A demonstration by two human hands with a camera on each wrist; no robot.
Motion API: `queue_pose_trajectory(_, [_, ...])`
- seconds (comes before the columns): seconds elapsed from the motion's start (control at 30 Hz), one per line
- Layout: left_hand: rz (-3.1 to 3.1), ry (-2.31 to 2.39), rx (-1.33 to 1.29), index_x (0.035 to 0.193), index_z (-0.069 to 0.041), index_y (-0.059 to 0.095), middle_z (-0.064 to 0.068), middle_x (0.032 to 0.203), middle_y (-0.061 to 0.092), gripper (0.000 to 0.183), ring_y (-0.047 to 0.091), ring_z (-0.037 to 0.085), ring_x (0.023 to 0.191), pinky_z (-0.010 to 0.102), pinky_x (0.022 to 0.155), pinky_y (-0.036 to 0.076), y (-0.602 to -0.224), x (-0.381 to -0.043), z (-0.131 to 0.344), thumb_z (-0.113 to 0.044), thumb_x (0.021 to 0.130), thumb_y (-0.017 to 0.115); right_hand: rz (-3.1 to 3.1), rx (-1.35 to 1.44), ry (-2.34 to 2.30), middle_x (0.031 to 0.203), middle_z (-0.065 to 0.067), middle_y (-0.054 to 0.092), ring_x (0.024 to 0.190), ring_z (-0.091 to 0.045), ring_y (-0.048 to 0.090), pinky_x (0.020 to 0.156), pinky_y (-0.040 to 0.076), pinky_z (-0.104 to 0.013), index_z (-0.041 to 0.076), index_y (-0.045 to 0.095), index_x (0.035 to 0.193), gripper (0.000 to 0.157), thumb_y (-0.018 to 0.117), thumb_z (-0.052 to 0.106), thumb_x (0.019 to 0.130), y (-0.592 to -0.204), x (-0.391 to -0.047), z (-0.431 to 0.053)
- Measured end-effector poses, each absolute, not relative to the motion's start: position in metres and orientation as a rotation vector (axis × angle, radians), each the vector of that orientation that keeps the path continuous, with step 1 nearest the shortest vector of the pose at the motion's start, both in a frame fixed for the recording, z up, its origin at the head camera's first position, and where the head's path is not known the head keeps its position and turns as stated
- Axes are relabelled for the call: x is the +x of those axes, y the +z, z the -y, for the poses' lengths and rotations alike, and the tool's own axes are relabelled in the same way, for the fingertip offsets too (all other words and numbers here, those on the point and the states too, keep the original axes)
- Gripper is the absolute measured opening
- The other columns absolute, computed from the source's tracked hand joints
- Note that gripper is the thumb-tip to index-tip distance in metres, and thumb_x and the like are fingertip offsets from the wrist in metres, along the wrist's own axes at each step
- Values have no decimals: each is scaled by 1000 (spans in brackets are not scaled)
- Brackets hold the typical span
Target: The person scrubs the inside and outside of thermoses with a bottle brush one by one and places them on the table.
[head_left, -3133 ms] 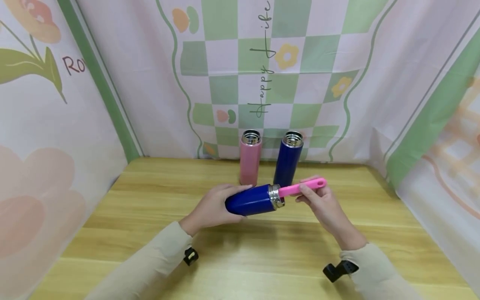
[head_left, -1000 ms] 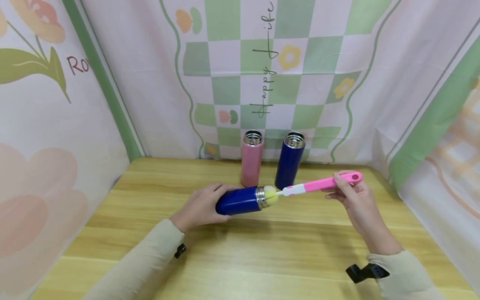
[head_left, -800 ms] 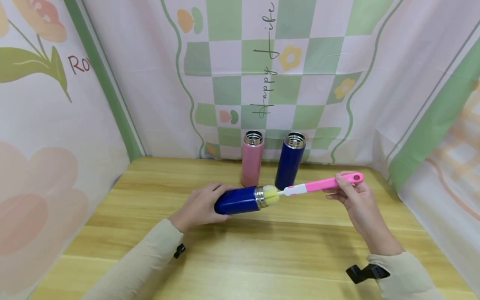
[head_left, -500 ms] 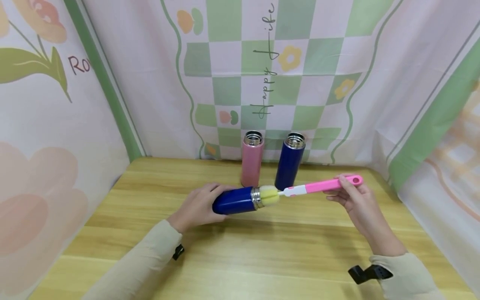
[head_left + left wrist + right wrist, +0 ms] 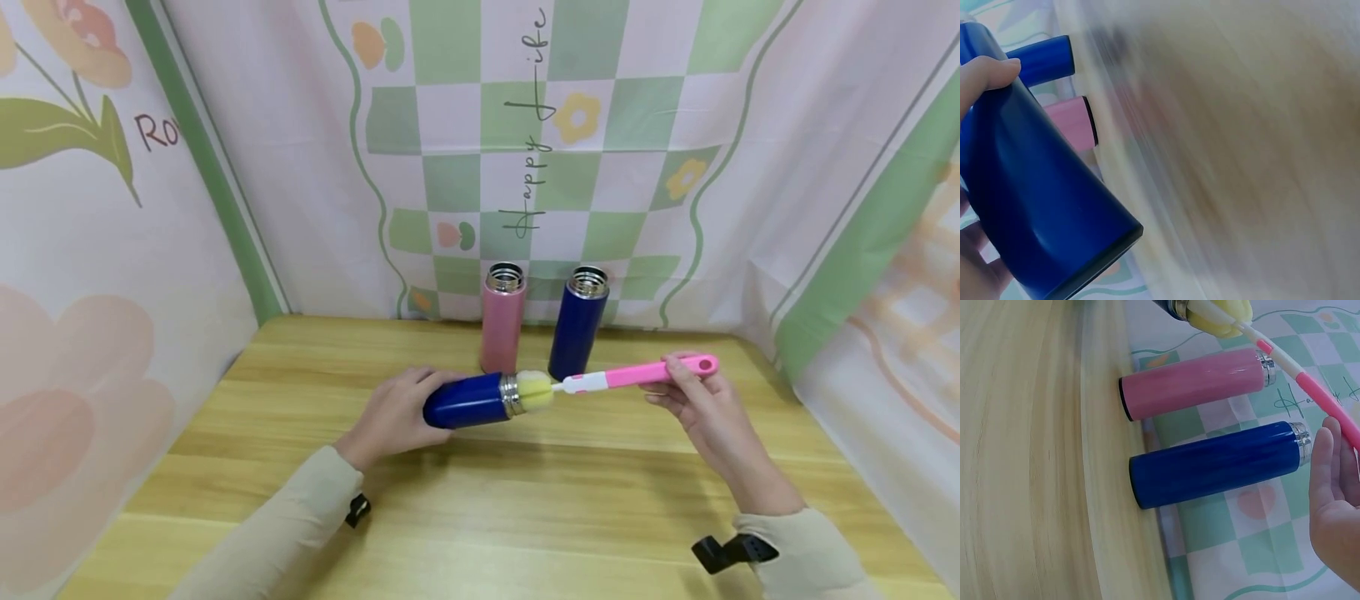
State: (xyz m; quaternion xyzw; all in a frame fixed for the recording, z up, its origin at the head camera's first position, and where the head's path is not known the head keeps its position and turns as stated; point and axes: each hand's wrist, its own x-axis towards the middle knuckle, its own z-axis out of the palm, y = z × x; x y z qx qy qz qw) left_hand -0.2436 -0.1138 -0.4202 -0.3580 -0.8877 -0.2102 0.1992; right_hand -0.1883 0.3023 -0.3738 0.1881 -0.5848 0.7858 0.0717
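Observation:
My left hand [image 5: 393, 414] grips a dark blue thermos bottle [image 5: 467, 402] round its base end. The bottle lies nearly level above the table, its steel mouth facing right. My right hand [image 5: 697, 406] pinches the pink handle of a bottle brush [image 5: 645, 372] near its holed end. The brush's yellow sponge head [image 5: 536, 390] sits at the bottle's mouth, mostly outside it; whether its tip is inside is hidden. In the left wrist view, the thumb and fingers wrap the blue bottle [image 5: 1041, 187]. The right wrist view shows fingers under the brush handle [image 5: 1329, 403].
A pink thermos bottle [image 5: 502, 321] and a second blue one [image 5: 579, 325] stand upright without lids behind the hands. They are on the wooden table [image 5: 480, 517], close to the printed cloth backdrop [image 5: 570, 183].
Over three seconds the right hand has drawn the brush rightward, bringing its white neck and yellow sponge out of the bottle. The left hand and bottle have shifted slightly left.

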Motion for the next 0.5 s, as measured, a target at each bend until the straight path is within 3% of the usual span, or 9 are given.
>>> queue_pose_trajectory(0.5, [2480, -665, -1010, 134, -27, 62, 2, 117, 64, 74, 60, 20, 106, 44, 90, 51, -418, -237, 110, -39, 68, 91, 1702, 661, 2439, 105, -13, 69, 96, -20, 70, 86, 56, -31, 1, 59, 112, 23, 38, 6, 109, -378, -191, -296])
